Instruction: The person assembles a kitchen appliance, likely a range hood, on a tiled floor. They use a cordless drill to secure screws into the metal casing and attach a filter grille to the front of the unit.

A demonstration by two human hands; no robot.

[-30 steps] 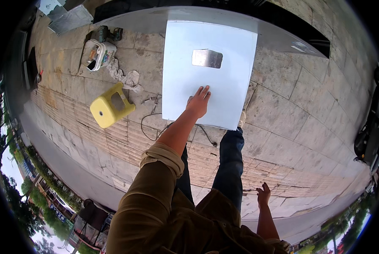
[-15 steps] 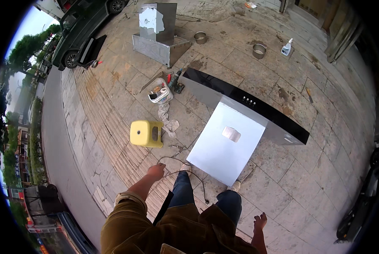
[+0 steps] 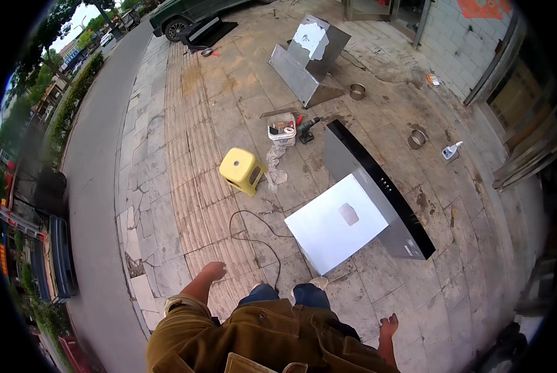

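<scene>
A range hood lies on the paving in front of me, its silver-white box [image 3: 334, 227] toward my feet and its black front panel [image 3: 384, 186] on the far side. From the box's near left corner a thin black power cord [image 3: 253, 241] loops over the ground. My left hand [image 3: 213, 270] hangs above the paving left of that cord, apart from it; its fingers are mostly hidden. Lower right, my right hand [image 3: 389, 324] hangs beside my body with fingers apart and nothing in them. Neither hand touches the hood.
A yellow stool [image 3: 240, 169] stands left of the hood. Beyond it are a white tub [image 3: 282, 130] of tools, a rag [image 3: 276, 171] and a cordless drill [image 3: 307, 129]. Farther off stand a worn metal hood [image 3: 315, 56], metal rings [image 3: 417, 139] and a spray bottle [image 3: 452, 150].
My view has swung, so the hood and stool appear turned and shifted. My left hand, earlier near the cord, is now apart from it. My right hand still hangs at my side.
</scene>
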